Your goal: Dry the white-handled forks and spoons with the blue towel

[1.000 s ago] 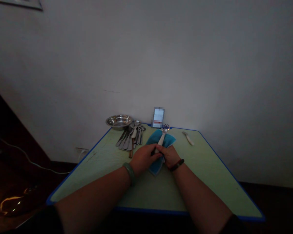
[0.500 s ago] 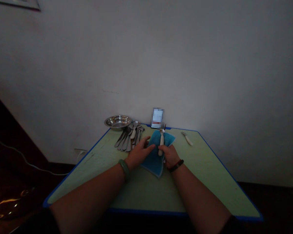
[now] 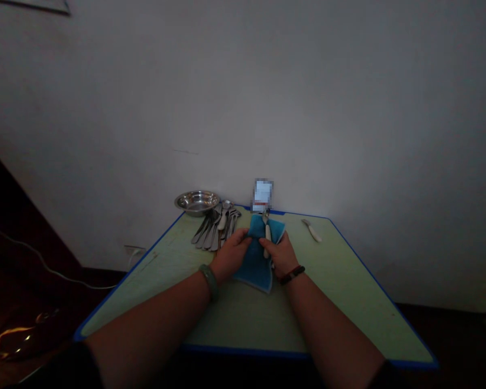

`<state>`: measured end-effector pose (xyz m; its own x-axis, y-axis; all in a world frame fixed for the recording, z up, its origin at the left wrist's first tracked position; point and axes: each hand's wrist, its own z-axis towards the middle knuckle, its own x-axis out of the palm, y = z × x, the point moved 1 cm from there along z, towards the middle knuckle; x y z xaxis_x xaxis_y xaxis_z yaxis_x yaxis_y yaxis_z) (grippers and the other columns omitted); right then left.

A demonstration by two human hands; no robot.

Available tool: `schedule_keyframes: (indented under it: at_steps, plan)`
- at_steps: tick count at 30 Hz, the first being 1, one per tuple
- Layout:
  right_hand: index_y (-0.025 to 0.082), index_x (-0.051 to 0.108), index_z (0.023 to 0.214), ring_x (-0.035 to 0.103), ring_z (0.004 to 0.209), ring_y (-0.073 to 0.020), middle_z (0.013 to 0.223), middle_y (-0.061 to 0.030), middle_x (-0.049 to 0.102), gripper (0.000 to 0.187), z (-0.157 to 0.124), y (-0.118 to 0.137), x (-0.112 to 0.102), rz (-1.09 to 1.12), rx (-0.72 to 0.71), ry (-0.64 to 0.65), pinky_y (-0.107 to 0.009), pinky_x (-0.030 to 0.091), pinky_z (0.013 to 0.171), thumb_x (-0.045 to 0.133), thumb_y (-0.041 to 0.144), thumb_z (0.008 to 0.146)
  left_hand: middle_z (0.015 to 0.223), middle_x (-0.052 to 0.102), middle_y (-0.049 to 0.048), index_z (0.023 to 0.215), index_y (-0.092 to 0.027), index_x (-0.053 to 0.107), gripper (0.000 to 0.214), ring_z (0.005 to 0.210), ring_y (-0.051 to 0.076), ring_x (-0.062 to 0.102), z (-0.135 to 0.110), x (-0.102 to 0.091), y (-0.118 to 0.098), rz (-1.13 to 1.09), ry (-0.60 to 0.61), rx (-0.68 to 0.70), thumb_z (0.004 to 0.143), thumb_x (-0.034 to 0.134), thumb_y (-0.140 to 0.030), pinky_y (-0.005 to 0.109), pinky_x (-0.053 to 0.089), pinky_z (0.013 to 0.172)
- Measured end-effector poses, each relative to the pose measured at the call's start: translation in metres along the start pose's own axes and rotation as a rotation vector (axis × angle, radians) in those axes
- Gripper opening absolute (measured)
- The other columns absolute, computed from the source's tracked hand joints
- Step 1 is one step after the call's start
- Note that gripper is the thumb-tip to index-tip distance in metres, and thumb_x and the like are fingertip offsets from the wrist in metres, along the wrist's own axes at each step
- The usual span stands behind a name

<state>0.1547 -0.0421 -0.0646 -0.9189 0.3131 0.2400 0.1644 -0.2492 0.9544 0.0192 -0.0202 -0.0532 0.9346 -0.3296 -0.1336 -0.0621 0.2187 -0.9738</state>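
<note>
Left hand [image 3: 230,254] and right hand [image 3: 281,256] close together, clamped on a blue cloth [image 3: 256,265] around a white-handled fork [image 3: 268,233], on a green bench [image 3: 308,308]; steel bowl [image 3: 196,202] and cutlery pile [image 3: 214,232] left of the cloth, white wall [image 3: 243,108] beyond.

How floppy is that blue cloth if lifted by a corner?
Likely very floppy: the blue cloth gathers and bends around the white-handled utensil under the right hand. It looks thin and light, so a lifted corner would probably sag.
</note>
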Motion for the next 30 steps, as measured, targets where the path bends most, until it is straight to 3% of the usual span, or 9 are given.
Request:
schedule_keyframes:
  at_steps: [5,8,12,15,18,26,30]
  plan:
    - [0.022,0.051,0.093,0.054,0.068,-0.0097,0.08,0.0035,0.06,0.04,0.001,0.005,0.001,-0.067,-0.103,-0.074,-0.022,0.043,0.062,0.064,0.025,0.055,0.076,0.062,0.0013,0.096,-0.018,0.051,0.028,0.061,0.013,0.058,0.001,0.004,0.0,-0.357,-0.019,-0.135,0.07,0.05,-0.03,0.028,0.047,0.06]
    - [0.023,0.048,0.1,0.054,0.073,-0.0102,0.087,0.0024,0.06,0.042,0.003,0.003,0.001,0.006,-0.105,-0.077,-0.023,0.043,0.068,0.06,0.026,0.06,0.083,0.064,0.0036,0.103,-0.019,0.048,0.035,0.066,0.014,0.06,-0.003,0.005,-0.008,-0.533,0.084,-0.22,0.069,0.054,-0.029,0.03,0.048,0.064]
    - [0.024,0.04,0.111,0.053,0.083,-0.0119,0.096,0.0005,0.057,0.048,0.002,0.004,0.003,0.015,-0.12,-0.02,-0.025,0.042,0.075,0.054,0.027,0.065,0.09,0.064,0.008,0.11,-0.019,0.047,0.044,0.076,0.019,0.061,-0.008,0.007,-0.014,-0.66,0.284,-0.345,0.068,0.058,-0.027,0.036,0.047,0.072]
    - [0.025,0.03,0.12,0.052,0.088,-0.0123,0.104,-0.0012,0.054,0.058,-0.001,0.006,0.005,-0.039,-0.146,-0.018,-0.025,0.04,0.079,0.053,0.026,0.066,0.085,0.065,0.0094,0.109,-0.015,0.048,0.043,0.074,0.021,0.062,-0.009,0.007,-0.011,-0.705,0.28,-0.457,0.068,0.057,-0.027,0.038,0.047,0.071]
    - [0.024,0.02,0.125,0.055,0.076,-0.013,0.096,-0.0028,0.055,0.064,-0.004,0.005,0.007,-0.138,-0.173,-0.026,-0.028,0.043,0.072,0.051,0.025,0.068,0.084,0.066,0.0103,0.107,-0.013,0.05,0.04,0.073,0.022,0.062,-0.008,0.008,-0.01,-0.756,0.288,-0.549,0.071,0.053,-0.031,0.038,0.048,0.069]
    - [0.021,0.034,0.103,0.053,0.071,-0.0136,0.086,-0.0012,0.053,0.052,-0.008,0.006,0.007,-0.431,-0.247,-0.122,-0.028,0.042,0.066,0.06,0.031,0.059,0.077,0.067,0.0098,0.106,-0.011,0.052,0.039,0.069,0.024,0.062,-0.009,0.006,-0.013,-0.857,0.308,-0.652,0.075,0.047,-0.033,0.04,0.046,0.071]
    - [0.021,0.042,0.093,0.051,0.063,-0.0134,0.08,-0.0004,0.053,0.042,-0.007,0.004,0.008,-0.525,-0.201,-0.081,-0.027,0.042,0.057,0.058,0.038,0.059,0.077,0.067,0.0102,0.107,-0.01,0.052,0.04,0.068,0.024,0.062,-0.008,0.004,-0.012,-0.894,0.324,-0.671,0.075,0.046,-0.035,0.04,0.045,0.072]
